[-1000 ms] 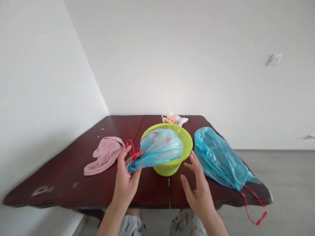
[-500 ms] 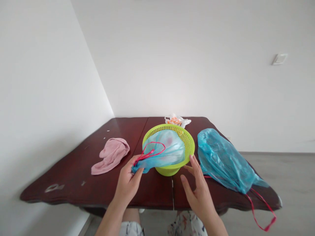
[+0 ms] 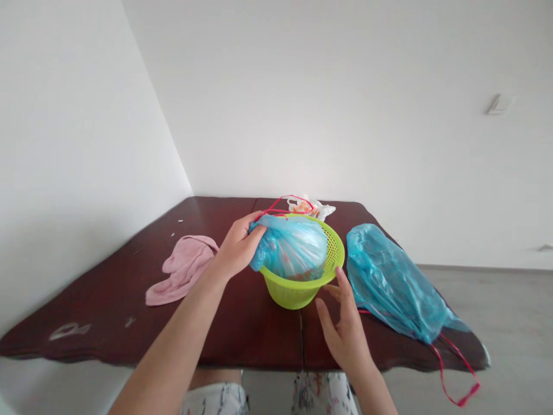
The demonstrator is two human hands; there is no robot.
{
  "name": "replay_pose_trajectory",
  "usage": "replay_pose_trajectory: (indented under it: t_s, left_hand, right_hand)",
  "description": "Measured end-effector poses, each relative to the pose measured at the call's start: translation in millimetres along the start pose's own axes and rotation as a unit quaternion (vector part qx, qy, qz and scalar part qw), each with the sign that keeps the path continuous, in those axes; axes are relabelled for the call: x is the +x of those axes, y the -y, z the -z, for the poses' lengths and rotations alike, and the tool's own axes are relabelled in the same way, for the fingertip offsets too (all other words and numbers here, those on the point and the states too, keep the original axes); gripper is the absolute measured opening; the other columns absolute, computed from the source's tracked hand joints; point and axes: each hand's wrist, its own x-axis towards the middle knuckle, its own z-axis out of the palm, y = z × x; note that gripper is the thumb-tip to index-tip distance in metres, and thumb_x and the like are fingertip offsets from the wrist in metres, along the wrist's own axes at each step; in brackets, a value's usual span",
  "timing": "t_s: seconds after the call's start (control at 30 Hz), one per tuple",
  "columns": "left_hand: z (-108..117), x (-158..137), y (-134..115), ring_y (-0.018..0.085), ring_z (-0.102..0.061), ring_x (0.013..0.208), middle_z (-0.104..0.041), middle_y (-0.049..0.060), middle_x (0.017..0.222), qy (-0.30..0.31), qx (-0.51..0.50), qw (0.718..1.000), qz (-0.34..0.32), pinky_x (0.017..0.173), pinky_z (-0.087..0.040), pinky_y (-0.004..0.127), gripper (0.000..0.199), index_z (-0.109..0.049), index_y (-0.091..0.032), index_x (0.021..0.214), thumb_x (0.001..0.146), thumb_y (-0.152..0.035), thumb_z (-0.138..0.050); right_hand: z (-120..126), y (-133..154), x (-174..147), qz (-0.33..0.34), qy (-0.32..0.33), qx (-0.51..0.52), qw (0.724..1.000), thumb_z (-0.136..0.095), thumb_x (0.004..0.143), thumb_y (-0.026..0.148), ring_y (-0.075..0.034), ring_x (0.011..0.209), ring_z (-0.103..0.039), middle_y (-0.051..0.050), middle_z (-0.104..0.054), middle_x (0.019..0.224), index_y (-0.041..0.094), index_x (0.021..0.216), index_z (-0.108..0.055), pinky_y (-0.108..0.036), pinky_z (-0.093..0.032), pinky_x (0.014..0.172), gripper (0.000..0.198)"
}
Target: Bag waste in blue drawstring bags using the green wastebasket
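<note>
Soft, slippery and probably light, the bag (image 3: 300, 248) is best held by its gathered neck, where the left hand (image 3: 239, 245) grips it. Translucent blue, creased and bulging, it sits right of those fingers in a green basket (image 3: 291, 294). The right hand's (image 3: 348, 328) fingers, parted and holding nothing, meet the rim, perhaps touching.

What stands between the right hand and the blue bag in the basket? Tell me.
The green basket: its near-right rim lies between the right hand and the blue bag. Nothing else visible does.
</note>
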Motion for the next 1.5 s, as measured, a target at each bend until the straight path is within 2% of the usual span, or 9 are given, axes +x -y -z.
replay_pose_trajectory:
  t_s: [0.23,0.57,0.7,0.83,1.0,1.17,1.27,1.33,1.5]
  left_hand:
    - [-9.1,50.4,-13.2,0.033,-0.081,0.138,-0.085,0.015,0.151,0.103,-0.066,0.992,-0.031,0.118,-0.065,0.041,0.053,-0.081,-0.016,0.15,0.106,-0.043,-0.086]
    - [14.3,52.8,-11.1,0.038,-0.086,0.132,-0.088,0.014,0.142,0.198,-0.163,0.966,0.016,0.106,-0.074,0.043,0.067,-0.079,-0.022,0.156,0.103,-0.059,-0.097]
    - [17.7,51.6,-9.9,0.035,-0.087,0.127,-0.089,0.011,0.139,0.204,-0.154,0.966,-0.022,0.107,-0.072,0.04,0.059,-0.082,-0.023,0.154,0.104,-0.051,-0.098]
    - [16.0,47.4,-17.5,0.035,-0.086,0.128,-0.089,0.011,0.138,0.225,-0.166,0.96,-0.029,0.105,-0.072,0.04,0.053,-0.082,-0.023,0.151,0.108,-0.053,-0.092]
    - [7.3,40.0,-24.7,0.03,-0.083,0.103,-0.087,0.008,0.112,0.235,-0.117,0.964,-0.046,0.089,-0.069,0.037,0.044,-0.087,-0.022,0.127,0.113,-0.064,-0.08]
    - [1.4,38.2,-27.0,0.023,-0.068,0.081,-0.075,0.002,0.085,0.166,0.074,0.976,-0.121,0.08,-0.056,0.033,0.048,-0.083,-0.022,0.1,0.119,-0.065,-0.071]
    - [4.7,40.2,-24.4,0.03,-0.077,0.106,-0.083,0.01,0.109,0.134,0.119,0.971,-0.161,0.103,-0.062,0.04,0.045,-0.084,-0.023,0.105,0.119,-0.064,-0.071]
    - [9.6,41.0,-19.8,0.035,-0.077,0.133,-0.082,0.015,0.14,0.133,0.124,0.965,-0.186,0.121,-0.06,0.046,0.042,-0.085,-0.024,0.13,0.115,-0.063,-0.08]
    - [13.9,40.2,-4.1,0.048,-0.052,0.178,-0.053,0.015,0.193,0.196,0.106,0.956,-0.19,0.148,-0.045,0.063,0.133,-0.051,-0.032,0.188,0.076,-0.06,-0.117]
  right_hand:
    - [-22.6,-13.1,5.0,-0.018,0.013,0.016,1.0,-0.069,0.121,0.031,-0.041,0.161,-0.072,-0.021,-0.04,0.196,0.04,0.198,-0.027,-0.067,-0.069,0.126,0.089]
    - [-7.6,-20.6,48.7,0.017,0.016,-0.072,0.997,-0.064,0.122,0.032,-0.048,0.178,-0.05,-0.017,-0.039,0.195,0.043,0.191,-0.046,-0.083,-0.059,0.132,0.071]
    - [10.9,0.9,74.4,0.052,-0.009,-0.091,0.994,-0.064,0.123,0.038,-0.05,0.181,-0.045,-0.017,-0.046,0.192,0.039,0.19,-0.047,-0.092,-0.041,0.14,0.069]
    - [12.2,39.3,110.8,0.082,0.035,-0.071,0.994,-0.075,0.119,0.05,-0.051,0.184,-0.041,-0.018,-0.039,0.199,0.037,0.199,-0.026,-0.09,-0.043,0.141,0.094]
    - [-16.0,72.8,154.7,0.107,0.085,-0.077,0.988,-0.09,0.109,0.057,-0.052,0.171,-0.061,-0.021,-0.044,0.197,0.036,0.202,-0.01,-0.074,-0.065,0.128,0.124]
    - [-44.3,69.6,174.4,0.092,0.061,-0.021,0.994,-0.081,0.105,0.033,-0.038,0.119,-0.09,-0.017,-0.088,0.14,0.026,0.176,-0.06,-0.052,-0.077,0.098,0.074]
    - [-48.0,65.4,179.6,0.072,0.056,0.027,0.995,-0.072,0.109,0.027,-0.029,0.103,-0.088,-0.01,-0.09,0.124,0.025,0.147,-0.077,-0.045,-0.074,0.095,0.038]
    - [-45.6,66.6,184.7,0.067,0.037,0.062,0.995,-0.07,0.112,0.028,-0.028,0.106,-0.086,-0.008,-0.09,0.122,0.024,0.138,-0.08,-0.044,-0.072,0.098,0.028]
    - [-38.3,81.9,207.8,0.039,-0.09,0.107,0.989,-0.076,0.115,0.039,-0.022,0.089,-0.079,-0.003,-0.084,0.099,0.022,0.114,-0.082,-0.038,-0.07,0.086,0.018]
